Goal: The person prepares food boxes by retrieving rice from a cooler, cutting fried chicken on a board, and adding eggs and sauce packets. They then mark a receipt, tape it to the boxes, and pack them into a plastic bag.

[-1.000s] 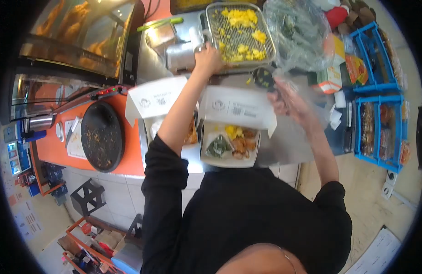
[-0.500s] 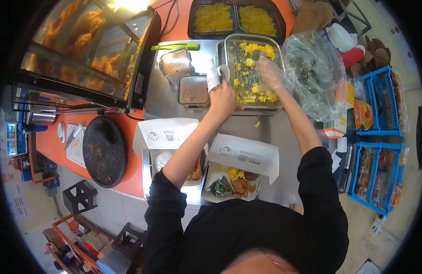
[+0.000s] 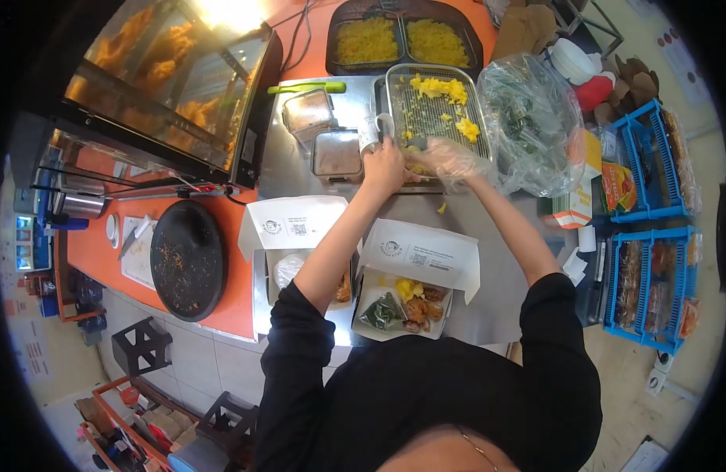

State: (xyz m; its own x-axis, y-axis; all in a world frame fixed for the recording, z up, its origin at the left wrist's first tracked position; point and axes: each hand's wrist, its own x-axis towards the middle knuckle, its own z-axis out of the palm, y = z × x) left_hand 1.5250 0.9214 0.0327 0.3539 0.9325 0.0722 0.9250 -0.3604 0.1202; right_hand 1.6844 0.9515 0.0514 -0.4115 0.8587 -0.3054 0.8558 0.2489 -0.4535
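My left hand (image 3: 385, 167) is closed around a white paper piece (image 3: 370, 134) with print on it, beside the left rim of a mesh-patterned metal tray (image 3: 479, 102). My right hand (image 3: 451, 161), in a clear plastic glove, is over the tray's near end, close to my left hand. From its fingers sticks a small dark tool end (image 3: 416, 144), its kind unclear. Yellow egg-like pieces (image 3: 440, 88) lie at the far end of the tray and along its right side. Nearer to me stands an open white food box (image 3: 418, 250) with fried chicken pieces (image 3: 423, 308), yellow pieces and a bag of greens (image 3: 382, 311).
Left of the tray are two lidded containers (image 3: 336, 154) and a green-handled tool (image 3: 308, 87). A second open box (image 3: 291, 226) is under my left forearm. A plastic bag of greens (image 3: 532, 126) stands right; a glass warmer (image 3: 158, 86) is at left.
My right hand has moved from the tray's upper middle toward me and left, close to my left hand. Yellow pieces at the near end are now largely hidden or shifted.
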